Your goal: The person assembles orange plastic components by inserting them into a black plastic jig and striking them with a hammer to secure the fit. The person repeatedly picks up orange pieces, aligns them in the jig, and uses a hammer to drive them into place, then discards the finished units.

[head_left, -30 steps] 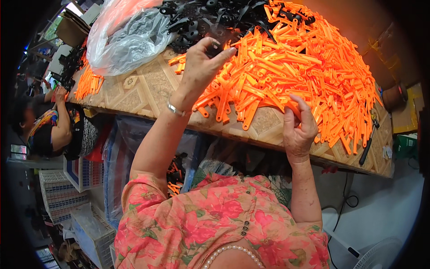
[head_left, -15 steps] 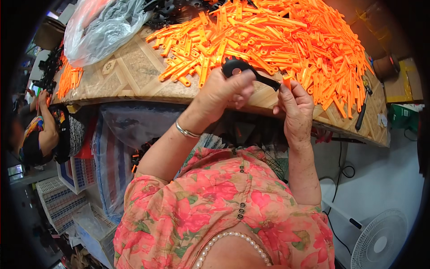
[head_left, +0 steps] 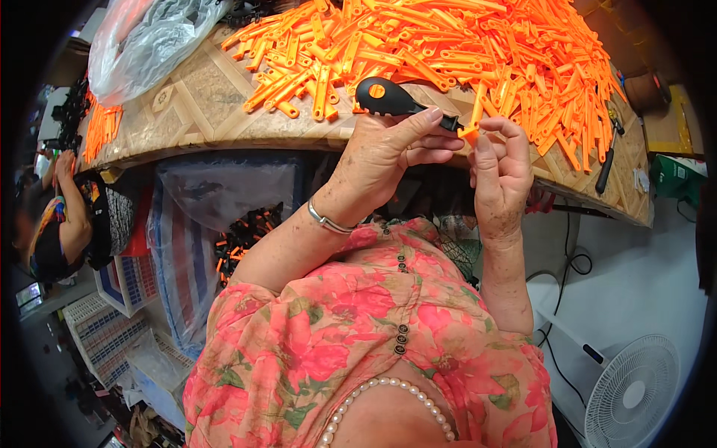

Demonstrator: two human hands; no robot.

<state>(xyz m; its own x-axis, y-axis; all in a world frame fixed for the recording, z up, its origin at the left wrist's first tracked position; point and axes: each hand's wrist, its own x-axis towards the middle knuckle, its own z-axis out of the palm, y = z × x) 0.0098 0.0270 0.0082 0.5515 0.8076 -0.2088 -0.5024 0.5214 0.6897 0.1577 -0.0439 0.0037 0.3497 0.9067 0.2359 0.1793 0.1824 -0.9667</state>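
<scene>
My left hand (head_left: 377, 153) is closed around the neck of a black plastic pasta server head (head_left: 399, 101), which has a toothed edge and a round hole. The head points up and left over the table's front edge. My right hand (head_left: 502, 172) pinches an orange plastic handle (head_left: 468, 135) between thumb and fingers, at the tip of the black neck. The two parts meet or nearly meet; fingers partly hide the joint. Just beyond both hands lies a big heap of orange plastic handles (head_left: 418, 45) on the wood-patterned table (head_left: 202, 104).
A clear plastic bag (head_left: 142, 52) lies at the table's far left. A black-handled tool (head_left: 606, 170) rests near the right edge. Below left, a plastic-lined striped bag (head_left: 179, 261) holds black and orange pieces (head_left: 246, 239). Another person (head_left: 71, 216) sits at left; a white fan (head_left: 635, 392) stands lower right.
My left hand has turned the pasta server head, its neck now gripped nearer the tip. The orange handle shows more clearly against the neck. The view has shifted slightly.
</scene>
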